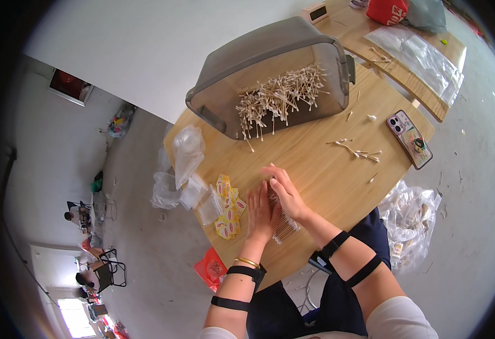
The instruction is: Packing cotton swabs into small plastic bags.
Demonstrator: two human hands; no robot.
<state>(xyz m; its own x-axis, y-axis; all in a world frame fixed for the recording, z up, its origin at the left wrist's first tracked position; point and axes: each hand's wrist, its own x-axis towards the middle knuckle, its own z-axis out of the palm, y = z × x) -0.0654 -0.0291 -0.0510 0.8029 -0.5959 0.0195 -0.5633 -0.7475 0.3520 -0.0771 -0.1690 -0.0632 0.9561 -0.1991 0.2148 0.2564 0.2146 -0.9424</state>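
Note:
A layer of thin cotton swabs [286, 228] lies side by side on the wooden table [321, 195] in front of me, partly covered by my hands. My left hand [260, 213] rests along their left side, its fingers stretched out and slightly apart. Over their far part curves my right hand [287, 196], its fingers together, its thumb bent close to the left hand. What lies under both palms is hidden. Beyond my hands, a grey translucent plastic bin [247, 53] rests on its side, its mouth toward me, with a large heap of cotton swabs [284, 93] inside.
Yellow-and-white paper labels [229, 206] and clear plastic bags [188, 152] lie left of my hands. Loose swabs [360, 153] and a phone [410, 139] are at right. A plastic sack [408, 226] stands on the floor. A second table [338, 28] adjoins at back right.

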